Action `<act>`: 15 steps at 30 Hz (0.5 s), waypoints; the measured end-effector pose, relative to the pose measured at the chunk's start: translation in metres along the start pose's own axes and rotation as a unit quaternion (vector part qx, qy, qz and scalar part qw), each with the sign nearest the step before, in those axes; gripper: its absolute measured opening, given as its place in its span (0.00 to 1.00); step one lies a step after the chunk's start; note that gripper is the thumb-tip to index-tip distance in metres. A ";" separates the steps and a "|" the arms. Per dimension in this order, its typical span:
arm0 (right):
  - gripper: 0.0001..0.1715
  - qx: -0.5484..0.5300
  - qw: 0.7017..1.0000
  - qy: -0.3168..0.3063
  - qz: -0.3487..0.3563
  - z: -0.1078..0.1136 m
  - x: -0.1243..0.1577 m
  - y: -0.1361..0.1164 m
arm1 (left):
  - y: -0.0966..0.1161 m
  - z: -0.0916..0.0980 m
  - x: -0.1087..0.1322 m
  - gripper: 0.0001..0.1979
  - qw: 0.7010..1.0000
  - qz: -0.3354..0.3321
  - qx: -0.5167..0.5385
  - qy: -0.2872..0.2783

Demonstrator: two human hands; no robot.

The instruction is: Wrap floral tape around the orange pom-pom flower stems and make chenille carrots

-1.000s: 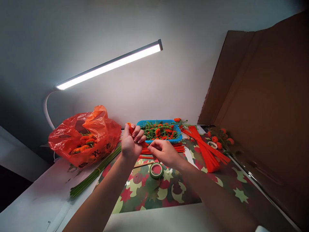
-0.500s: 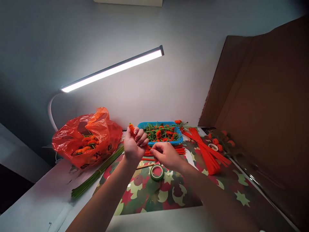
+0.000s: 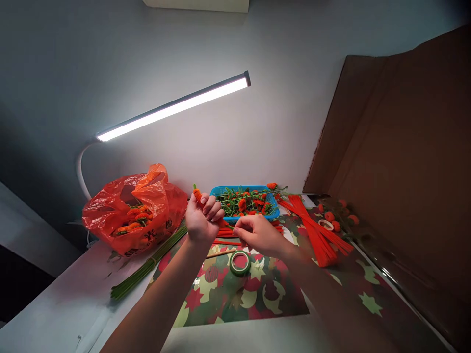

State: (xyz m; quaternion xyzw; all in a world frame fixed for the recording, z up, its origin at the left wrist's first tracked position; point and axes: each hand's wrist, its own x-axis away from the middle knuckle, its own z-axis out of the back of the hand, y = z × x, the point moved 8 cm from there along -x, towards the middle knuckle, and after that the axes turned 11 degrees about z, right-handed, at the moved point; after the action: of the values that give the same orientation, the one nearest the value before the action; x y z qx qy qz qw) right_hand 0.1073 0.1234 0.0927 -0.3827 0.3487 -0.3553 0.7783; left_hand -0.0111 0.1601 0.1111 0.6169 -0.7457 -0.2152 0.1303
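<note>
My left hand (image 3: 203,218), palm up, has its fingers curled round an orange chenille-stem piece (image 3: 197,194) with a green tip sticking up past the thumb. Its middle is hidden in the fist, and some orange shows again at the little-finger side. There my right hand (image 3: 259,234) pinches a thin green end (image 3: 229,227) between thumb and fingertips. Behind both hands stands a blue basket (image 3: 276,212) filled with orange and green chenille pieces. Below them lies a roll of green tape (image 3: 240,264) on the patterned mat (image 3: 257,299).
An orange plastic bag (image 3: 99,211) holding similar pieces stands left, beside a green stem bundle (image 3: 147,267). Red-orange chenille stems (image 3: 320,240) lie right, near orange pompom-like balls (image 3: 329,215) and a pale ring (image 3: 326,224). A lamp (image 3: 176,105) hangs above; cardboard (image 3: 397,122) walls the right.
My right hand has shifted slightly right, away from the left, and a green length now shows between them. The piece's green tip sticks out further above my left hand.
</note>
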 end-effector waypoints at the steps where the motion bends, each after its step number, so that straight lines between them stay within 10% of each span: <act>1: 0.09 0.000 1.000 0.006 0.004 0.001 0.000 0.000 | -0.002 0.001 0.000 0.23 1.000 0.003 0.001 0.002; 9: 0.14 -0.015 0.999 0.015 0.035 -0.001 0.001 -0.004 | -0.023 -0.008 0.010 0.23 1.000 0.000 -0.011 0.016; 15: 0.15 0.056 0.998 -0.025 0.020 0.024 0.005 0.003 | 0.029 0.021 0.010 0.23 0.949 -0.108 -0.269 0.126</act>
State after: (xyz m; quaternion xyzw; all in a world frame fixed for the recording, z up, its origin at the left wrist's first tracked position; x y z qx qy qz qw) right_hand 0.1302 0.1290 0.1003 -0.3404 0.3167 -0.3487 0.8138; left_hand -0.0478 0.1576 0.1057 0.6581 -0.5660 -0.3411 0.3607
